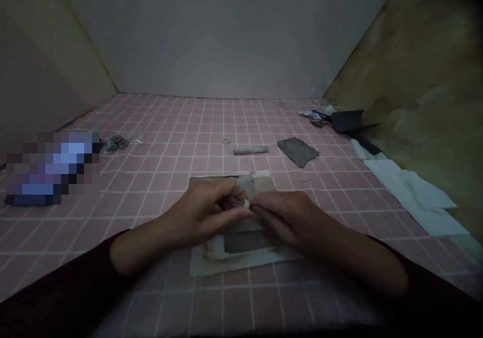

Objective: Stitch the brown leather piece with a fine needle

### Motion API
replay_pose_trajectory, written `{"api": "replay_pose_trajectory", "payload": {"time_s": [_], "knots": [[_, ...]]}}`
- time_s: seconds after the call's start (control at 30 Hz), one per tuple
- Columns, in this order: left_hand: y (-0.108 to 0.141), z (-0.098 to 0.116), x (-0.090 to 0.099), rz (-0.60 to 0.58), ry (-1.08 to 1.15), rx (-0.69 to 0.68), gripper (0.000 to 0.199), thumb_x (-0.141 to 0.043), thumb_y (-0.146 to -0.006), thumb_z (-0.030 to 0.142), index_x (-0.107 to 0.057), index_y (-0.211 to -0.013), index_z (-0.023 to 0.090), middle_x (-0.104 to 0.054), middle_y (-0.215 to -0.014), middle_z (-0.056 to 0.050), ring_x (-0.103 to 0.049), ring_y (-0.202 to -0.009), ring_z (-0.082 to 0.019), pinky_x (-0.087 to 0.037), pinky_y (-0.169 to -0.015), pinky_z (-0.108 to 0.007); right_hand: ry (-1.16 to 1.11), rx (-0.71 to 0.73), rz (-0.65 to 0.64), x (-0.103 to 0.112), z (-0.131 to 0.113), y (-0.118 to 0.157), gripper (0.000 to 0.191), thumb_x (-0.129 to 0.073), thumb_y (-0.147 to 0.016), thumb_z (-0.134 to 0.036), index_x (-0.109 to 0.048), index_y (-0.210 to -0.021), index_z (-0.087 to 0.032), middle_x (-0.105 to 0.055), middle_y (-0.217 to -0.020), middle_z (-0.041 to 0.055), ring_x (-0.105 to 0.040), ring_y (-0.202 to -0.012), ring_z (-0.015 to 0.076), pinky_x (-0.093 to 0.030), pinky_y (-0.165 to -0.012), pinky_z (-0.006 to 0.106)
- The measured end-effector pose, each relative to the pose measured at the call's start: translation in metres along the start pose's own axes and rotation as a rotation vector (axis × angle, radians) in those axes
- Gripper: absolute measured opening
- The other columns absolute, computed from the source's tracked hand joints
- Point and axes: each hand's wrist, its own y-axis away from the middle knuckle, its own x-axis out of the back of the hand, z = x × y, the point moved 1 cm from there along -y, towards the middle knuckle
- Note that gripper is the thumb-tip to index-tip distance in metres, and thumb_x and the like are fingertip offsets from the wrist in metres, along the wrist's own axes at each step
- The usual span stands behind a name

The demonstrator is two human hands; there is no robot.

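Observation:
My left hand (211,207) is closed around a small pale ring-like piece (246,203), its thumb and fingertips on it. My right hand (292,215) meets it from the other side, fingers pressed together at the same spot; what they pinch is hidden. Beneath both hands lies a stained pale cloth or paper (204,265) with a grey sheet, perhaps sandpaper (249,242), on top. Beyond the hands a pale ring (226,141) rests on the table beside a grey rolled tube (251,150). A dark grey, sandpaper-like piece (298,151) is to its right.
A pixelated phone-like screen (56,169) stands at the left, with small dark round items in clear plastic (116,143) behind it. At the right are a black dustpan-like object (347,121) and white paper sheets (411,192). A pink checked cloth (169,121) covers the table.

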Motion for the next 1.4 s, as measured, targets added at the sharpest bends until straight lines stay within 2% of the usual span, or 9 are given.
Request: {"api": "replay_pose_trajectory", "payload": {"time_s": [0.13,0.3,0.37,0.53,0.6,0.87,1.13,1.33,1.4], "knots": [[-0.001,-0.001,0.000,-0.009,0.085,0.083,0.018,-0.055,-0.089,0.034,-0.057,-0.089,0.016,-0.058,-0.067,0.003,-0.052,-0.057,-0.008,-0.040,-0.051,-0.018,0.103,-0.013,0.034,-0.002,0.002,0.001,0.016,-0.040,-0.090,-0.016,-0.054,-0.084,-0.015,-0.056,-0.075,0.0031,-0.051,-0.066,0.0132,-0.035,-0.060,0.025],[0.002,-0.004,-0.001,0.024,-0.217,-0.124,0.011,-0.053,-0.090,0.024,-0.055,-0.098,0.017,-0.061,-0.084,-0.002,-0.058,-0.075,-0.013,-0.044,-0.067,-0.024,-0.117,-0.037,-0.095,0.006,-0.001,-0.001,0.023,-0.043,-0.094,-0.017,-0.052,-0.073,-0.017,-0.048,-0.062,-0.0043,-0.046,-0.057,0.0082,-0.033,-0.057,0.021],[0.002,-0.004,0.000,0.015,-0.253,-0.143,0.010,-0.051,-0.091,0.023,-0.054,-0.099,0.017,-0.061,-0.085,-0.002,-0.058,-0.076,-0.013,-0.044,-0.067,-0.024,-0.139,-0.040,-0.105,0.007,-0.002,-0.001,0.023,-0.043,-0.094,-0.018,-0.053,-0.073,-0.016,-0.048,-0.063,-0.0041,-0.046,-0.058,0.0082,-0.032,-0.058,0.021],[-0.001,-0.001,0.003,-0.050,0.001,0.053,0.021,-0.051,-0.091,0.036,-0.055,-0.088,0.016,-0.057,-0.069,0.002,-0.054,-0.061,-0.010,-0.040,-0.055,-0.019,0.063,-0.033,0.011,-0.001,0.001,0.001,0.018,-0.041,-0.092,-0.017,-0.055,-0.082,-0.014,-0.055,-0.072,0.0019,-0.050,-0.064,0.0124,-0.034,-0.060,0.025],[-0.002,-0.001,0.003,-0.052,0.018,0.083,0.022,-0.052,-0.091,0.038,-0.055,-0.086,0.016,-0.057,-0.066,0.003,-0.053,-0.059,-0.009,-0.040,-0.054,-0.019,0.108,-0.029,0.015,-0.004,0.001,0.001,0.016,-0.040,-0.090,-0.015,-0.055,-0.085,-0.014,-0.056,-0.076,0.0040,-0.052,-0.067,0.0138,-0.035,-0.061,0.025],[0.003,-0.003,-0.004,-0.013,-0.237,-0.148,0.009,-0.053,-0.088,0.019,-0.054,-0.097,0.018,-0.060,-0.084,-0.001,-0.057,-0.077,-0.014,-0.043,-0.067,-0.025,-0.207,-0.028,-0.159,0.007,-0.003,-0.002,0.026,-0.042,-0.094,-0.016,-0.048,-0.069,-0.017,-0.045,-0.061,-0.0050,-0.044,-0.056,0.0074,-0.032,-0.056,0.021],[0.000,-0.001,0.002,-0.008,0.039,0.058,0.021,-0.055,-0.089,0.035,-0.055,-0.082,0.015,-0.056,-0.068,0.003,-0.052,-0.060,-0.009,-0.039,-0.052,-0.018,0.057,-0.018,0.035,0.000,0.000,0.001,0.014,-0.045,-0.090,-0.014,-0.053,-0.079,-0.015,-0.052,-0.071,0.0001,-0.049,-0.064,0.0110,-0.033,-0.060,0.024],[0.002,-0.005,-0.002,-0.011,-0.229,-0.110,0.009,-0.056,-0.087,0.022,-0.055,-0.095,0.016,-0.060,-0.083,-0.001,-0.057,-0.076,-0.014,-0.043,-0.067,-0.025,-0.116,-0.006,-0.110,0.006,-0.003,-0.001,0.022,-0.044,-0.094,-0.016,-0.052,-0.074,-0.016,-0.048,-0.062,-0.0050,-0.045,-0.057,0.0071,-0.031,-0.057,0.021],[0.002,-0.005,-0.003,-0.016,-0.231,-0.130,0.009,-0.055,-0.088,0.021,-0.055,-0.096,0.016,-0.060,-0.084,-0.002,-0.057,-0.077,-0.014,-0.043,-0.067,-0.025,-0.128,-0.008,-0.115,0.006,-0.003,-0.001,0.022,-0.044,-0.094,-0.017,-0.052,-0.074,-0.016,-0.048,-0.062,-0.0051,-0.046,-0.057,0.0069,-0.032,-0.057,0.021]]}}
